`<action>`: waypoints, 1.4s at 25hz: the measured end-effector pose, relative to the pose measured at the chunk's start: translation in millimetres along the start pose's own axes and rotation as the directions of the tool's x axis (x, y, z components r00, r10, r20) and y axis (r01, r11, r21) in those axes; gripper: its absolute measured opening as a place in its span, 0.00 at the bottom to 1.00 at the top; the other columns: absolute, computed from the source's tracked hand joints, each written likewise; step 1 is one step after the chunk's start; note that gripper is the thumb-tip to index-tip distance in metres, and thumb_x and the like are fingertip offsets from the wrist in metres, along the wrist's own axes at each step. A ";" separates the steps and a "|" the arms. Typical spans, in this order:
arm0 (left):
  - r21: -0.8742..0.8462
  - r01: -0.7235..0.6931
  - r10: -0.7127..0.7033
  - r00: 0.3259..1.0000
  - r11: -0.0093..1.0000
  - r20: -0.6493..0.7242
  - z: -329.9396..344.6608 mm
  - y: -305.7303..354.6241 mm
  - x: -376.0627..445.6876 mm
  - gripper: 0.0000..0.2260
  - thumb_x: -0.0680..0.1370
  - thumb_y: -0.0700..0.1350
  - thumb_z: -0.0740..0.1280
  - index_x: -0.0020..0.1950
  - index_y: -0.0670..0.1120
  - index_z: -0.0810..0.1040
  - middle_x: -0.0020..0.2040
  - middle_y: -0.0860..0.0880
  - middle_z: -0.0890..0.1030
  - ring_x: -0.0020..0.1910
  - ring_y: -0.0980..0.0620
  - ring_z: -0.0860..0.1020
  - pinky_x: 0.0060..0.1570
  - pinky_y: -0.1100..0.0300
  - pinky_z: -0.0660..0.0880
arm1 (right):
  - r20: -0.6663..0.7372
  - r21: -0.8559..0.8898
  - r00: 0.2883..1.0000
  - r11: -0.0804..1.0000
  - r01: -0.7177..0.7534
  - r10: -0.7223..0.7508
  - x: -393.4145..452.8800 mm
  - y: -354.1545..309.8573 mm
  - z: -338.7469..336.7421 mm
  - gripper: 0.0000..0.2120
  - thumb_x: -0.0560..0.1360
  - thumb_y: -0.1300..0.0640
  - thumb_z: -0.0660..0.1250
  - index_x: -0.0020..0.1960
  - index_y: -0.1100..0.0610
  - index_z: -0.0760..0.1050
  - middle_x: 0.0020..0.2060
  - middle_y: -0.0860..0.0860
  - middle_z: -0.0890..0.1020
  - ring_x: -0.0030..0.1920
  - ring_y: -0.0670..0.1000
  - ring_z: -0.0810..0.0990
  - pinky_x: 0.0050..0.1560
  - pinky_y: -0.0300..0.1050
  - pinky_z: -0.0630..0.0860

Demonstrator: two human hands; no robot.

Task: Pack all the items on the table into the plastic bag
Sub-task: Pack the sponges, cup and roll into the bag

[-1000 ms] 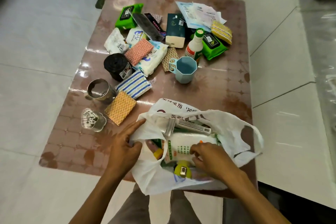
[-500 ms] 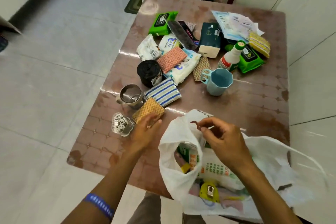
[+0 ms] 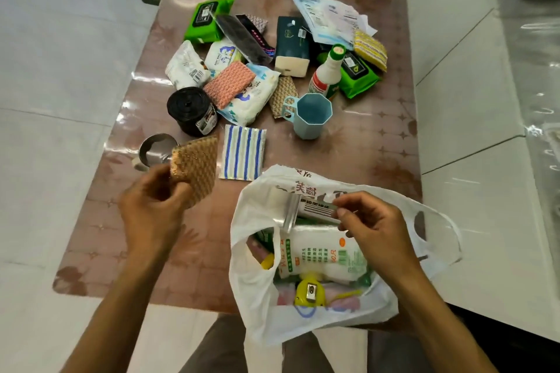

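A white plastic bag lies open at the table's near edge, with a white packet, a yellow tape measure and other goods inside. My right hand pinches the bag's far rim and holds it open. My left hand grips an orange-brown woven sponge pad, lifted off the table left of the bag. A blue-striped cloth lies flat just beyond the bag.
Beyond, on the brown table: a blue mug, black bag roll, steel cup, white bottle, green wipe packs, dark tissue box, papers. A white counter flanks the right.
My left hand has closed on the orange-brown pad and raised it from the table. My right hand still holds the bag's rim. The striped cloth now lies flat.
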State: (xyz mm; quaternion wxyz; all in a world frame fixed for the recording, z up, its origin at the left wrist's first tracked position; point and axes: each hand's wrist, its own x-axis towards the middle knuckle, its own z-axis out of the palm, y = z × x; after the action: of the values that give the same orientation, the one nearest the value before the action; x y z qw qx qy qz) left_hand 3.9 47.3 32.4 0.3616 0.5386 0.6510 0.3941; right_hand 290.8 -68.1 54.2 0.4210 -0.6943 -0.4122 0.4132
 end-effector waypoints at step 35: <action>-0.099 -0.035 0.061 0.961 0.994 0.269 5.4 14.8 -74.8 0.16 0.76 0.60 0.62 0.63 0.60 0.69 0.44 0.51 0.85 0.42 0.55 0.82 0.35 0.63 0.77 | -0.092 -0.859 0.984 0.512 -0.002 -0.151 28.0 -67.7 -68.2 0.25 0.71 0.53 0.68 0.67 0.50 0.69 0.69 0.56 0.69 0.67 0.61 0.67 0.62 0.60 0.67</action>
State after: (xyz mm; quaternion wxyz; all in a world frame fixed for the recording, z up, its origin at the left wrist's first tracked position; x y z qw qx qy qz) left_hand 26.7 -24.1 46.9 0.4626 0.5856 0.5628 0.3554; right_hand 347.4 -38.2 131.2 0.0728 -0.8227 -0.5575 0.0834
